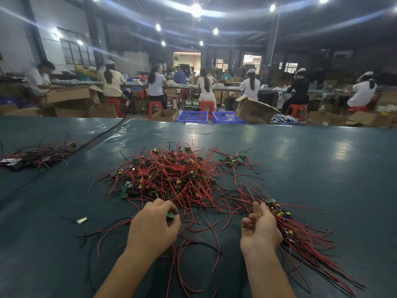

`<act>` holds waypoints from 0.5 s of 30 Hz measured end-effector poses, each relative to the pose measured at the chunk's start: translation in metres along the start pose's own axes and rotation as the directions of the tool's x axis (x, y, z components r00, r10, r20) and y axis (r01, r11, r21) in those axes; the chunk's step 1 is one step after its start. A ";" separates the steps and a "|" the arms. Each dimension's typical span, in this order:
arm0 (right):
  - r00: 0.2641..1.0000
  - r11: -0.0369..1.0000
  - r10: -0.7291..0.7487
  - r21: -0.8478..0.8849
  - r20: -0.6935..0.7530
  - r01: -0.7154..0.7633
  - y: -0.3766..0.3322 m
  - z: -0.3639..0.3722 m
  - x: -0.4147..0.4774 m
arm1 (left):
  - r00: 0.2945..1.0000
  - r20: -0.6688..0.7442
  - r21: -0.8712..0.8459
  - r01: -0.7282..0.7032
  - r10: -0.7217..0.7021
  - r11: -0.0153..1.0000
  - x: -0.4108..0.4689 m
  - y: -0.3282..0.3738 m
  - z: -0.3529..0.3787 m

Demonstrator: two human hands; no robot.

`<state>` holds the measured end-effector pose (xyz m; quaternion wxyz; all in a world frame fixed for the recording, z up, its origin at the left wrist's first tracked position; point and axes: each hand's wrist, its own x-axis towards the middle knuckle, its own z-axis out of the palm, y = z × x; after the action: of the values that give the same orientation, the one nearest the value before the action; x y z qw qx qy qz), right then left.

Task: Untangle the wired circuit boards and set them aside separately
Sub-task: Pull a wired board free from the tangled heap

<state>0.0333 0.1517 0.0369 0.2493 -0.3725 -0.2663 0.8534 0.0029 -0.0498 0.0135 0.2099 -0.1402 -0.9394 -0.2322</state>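
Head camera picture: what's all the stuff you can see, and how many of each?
Tangled pile: one, red wires and green boards, table middle.
Sorted bundle: one, red wires, by right hand.
Far pile: one, red wires, table's far left.
Table: one, dark teal, foreground.
Scrap: one, pale, left of left hand.
Crates: two, blue, floor beyond table.
Stools: several, red, under seated workers.
Boxes: many, brown, floor.
Left hand: one, pinches a green board.
Right hand: one, against sorted bundle, grip unclear.
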 end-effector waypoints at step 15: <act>0.999 0.999 0.034 -0.038 -0.008 -0.034 -0.001 -0.001 0.008 | 0.965 0.159 0.238 0.168 -0.209 0.957 0.006 -0.025 0.010</act>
<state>0.0295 0.1573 0.0327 0.2285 -0.3849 -0.2752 0.8508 -0.0143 -0.0656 -0.0014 0.1143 -0.0462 -0.9837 -0.1307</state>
